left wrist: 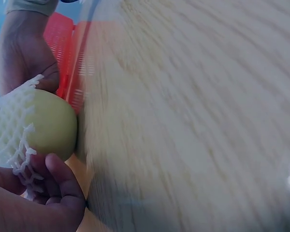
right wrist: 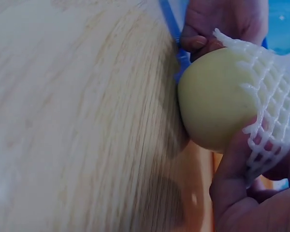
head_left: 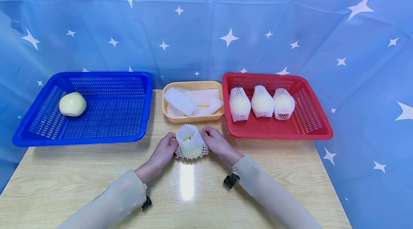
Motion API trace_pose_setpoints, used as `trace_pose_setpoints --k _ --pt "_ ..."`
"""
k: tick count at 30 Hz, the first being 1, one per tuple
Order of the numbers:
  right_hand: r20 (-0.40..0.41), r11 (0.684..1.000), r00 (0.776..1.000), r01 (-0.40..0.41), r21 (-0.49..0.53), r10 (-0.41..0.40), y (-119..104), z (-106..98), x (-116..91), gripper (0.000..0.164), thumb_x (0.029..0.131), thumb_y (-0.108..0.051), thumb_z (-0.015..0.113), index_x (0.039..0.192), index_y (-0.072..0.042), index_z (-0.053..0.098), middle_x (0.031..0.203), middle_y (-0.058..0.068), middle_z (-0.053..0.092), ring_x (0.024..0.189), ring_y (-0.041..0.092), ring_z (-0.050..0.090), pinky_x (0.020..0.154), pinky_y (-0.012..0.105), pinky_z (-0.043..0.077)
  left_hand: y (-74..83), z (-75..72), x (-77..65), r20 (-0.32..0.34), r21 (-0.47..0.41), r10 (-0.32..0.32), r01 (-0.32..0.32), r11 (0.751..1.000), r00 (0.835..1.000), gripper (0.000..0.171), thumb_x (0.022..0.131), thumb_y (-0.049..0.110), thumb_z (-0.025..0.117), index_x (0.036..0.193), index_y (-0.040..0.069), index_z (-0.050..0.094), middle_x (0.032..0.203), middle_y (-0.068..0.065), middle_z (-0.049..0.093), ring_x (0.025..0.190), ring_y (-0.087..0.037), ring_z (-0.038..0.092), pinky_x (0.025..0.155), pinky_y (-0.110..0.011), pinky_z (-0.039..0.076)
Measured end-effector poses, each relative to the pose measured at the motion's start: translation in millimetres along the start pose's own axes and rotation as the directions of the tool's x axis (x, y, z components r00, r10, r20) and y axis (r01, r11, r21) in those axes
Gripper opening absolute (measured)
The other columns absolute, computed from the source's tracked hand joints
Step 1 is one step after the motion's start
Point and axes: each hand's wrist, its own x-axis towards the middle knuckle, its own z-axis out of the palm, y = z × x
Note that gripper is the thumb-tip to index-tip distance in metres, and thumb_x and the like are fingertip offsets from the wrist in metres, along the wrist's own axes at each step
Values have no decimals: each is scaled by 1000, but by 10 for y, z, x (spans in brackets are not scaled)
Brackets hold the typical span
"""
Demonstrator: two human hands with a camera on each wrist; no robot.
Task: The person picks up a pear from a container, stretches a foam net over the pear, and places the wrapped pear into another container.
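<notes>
A round pale yellow-green fruit (right wrist: 215,99) stands on the table in front of me, partly inside a white foam net sleeve (head_left: 191,149). The sleeve's narrower end rises above the fruit's top, and its lower edge flares outward. On the left side, my left hand (head_left: 165,148) pinches that edge between thumb and fingers. My right hand (head_left: 217,143) grips the net on the opposite side. Both wrist views show the fruit's lower part bare below the mesh, with the left hand (left wrist: 48,198) and the right hand (right wrist: 251,188) close against it.
A blue basket (head_left: 106,138) at the left holds one bare fruit (head_left: 72,104). Behind the hands, a yellow tray (head_left: 193,118) holds several foam nets (head_left: 181,100). The red basket (head_left: 280,134) at the right contains three netted fruits (head_left: 262,101). A blue star-patterned cloth hangs behind.
</notes>
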Motion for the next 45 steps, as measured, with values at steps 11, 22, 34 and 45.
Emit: trace_pose_setpoints --k 11,22,34,45 --pt "42 979 997 -49 -197 58 -27 -24 75 23 108 -13 47 105 0 65 96 8 62 90 19 55 79 31 45 -13 27 46 -2 97 -8 8 995 1000 9 106 1 41 107 0 51 75 -5 50 58 -17 55 56 -28 51" --pt "130 991 985 -101 -92 112 75 -85 113 31 109 -14 46 118 6 67 105 10 68 90 15 59 77 27 52 -44 17 66 23 16 -35 34 999 999 20 106 4 45 120 -7 53 87 -10 58 66 -16 59 62 -30 57" --pt "335 941 941 -161 299 54 182 -258 28 53 93 -10 58 141 10 48 122 14 64 97 18 65 90 35 58 -69 -141 6 214 -271 -32 91 958 976 62 88 -3 59 146 -10 36 108 -10 62 91 -15 62 85 -29 55" --pt "312 933 950 -140 331 32 176 -315 -3 55 96 6 59 147 11 40 127 19 58 106 18 61 90 33 57 -85 -201 10 270 -247 -19 88 965 963 70 90 -10 66 153 -4 36 95 -5 57 90 -15 59 83 -27 55"
